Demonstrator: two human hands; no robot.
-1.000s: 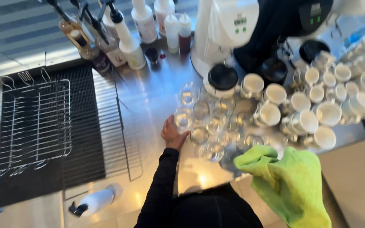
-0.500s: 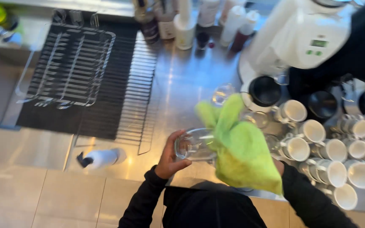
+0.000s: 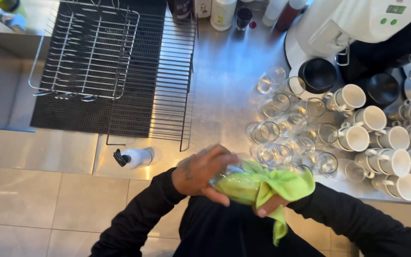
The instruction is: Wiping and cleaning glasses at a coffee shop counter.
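Glass (image 3: 231, 183) is gripped by left hand (image 3: 200, 170) at chest level, over the bench (image 3: 224, 76) edge. Green cloth (image 3: 281, 185) is stuffed into it, clenched by right hand (image 3: 271, 205).

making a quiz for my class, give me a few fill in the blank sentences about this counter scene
1. The left hand grips a clear ____.
2. The right hand pushes a ____ cloth into it.
3. The cups on the counter are ____ in colour.
4. The wire rack holds ____ dishes.

Missing words: glass; green; white; no
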